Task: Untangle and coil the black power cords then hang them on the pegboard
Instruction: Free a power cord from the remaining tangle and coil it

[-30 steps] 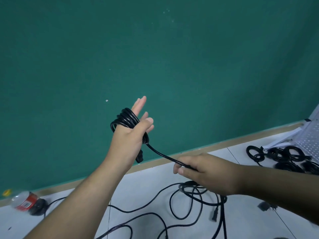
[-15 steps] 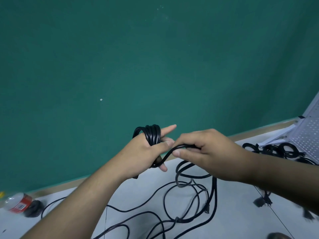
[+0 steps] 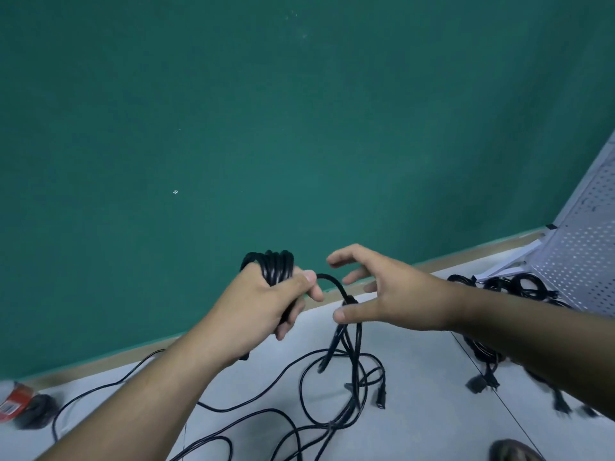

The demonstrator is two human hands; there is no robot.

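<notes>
My left hand (image 3: 266,301) grips a bundle of black cord coils (image 3: 274,266) wound around it, with the thumb pressed over the loops. A free length of the same black cord (image 3: 336,287) arcs out from under the thumb and drops toward the floor. My right hand (image 3: 382,291) hovers just right of that strand with its fingers spread, holding nothing. Loose tangled black cords (image 3: 332,394) lie on the white floor below both hands. A white pegboard (image 3: 585,257) leans at the right edge.
Several coiled black cords (image 3: 519,284) lie on the floor at the pegboard's foot. More plugs and cord (image 3: 482,380) trail under my right forearm. A bottle with a red label (image 3: 13,400) lies at the far left. A green wall rises behind.
My right hand let go of the cord strand and spread its fingers. My left hand curled tighter round the coil, and the free strand now hangs down by itself.
</notes>
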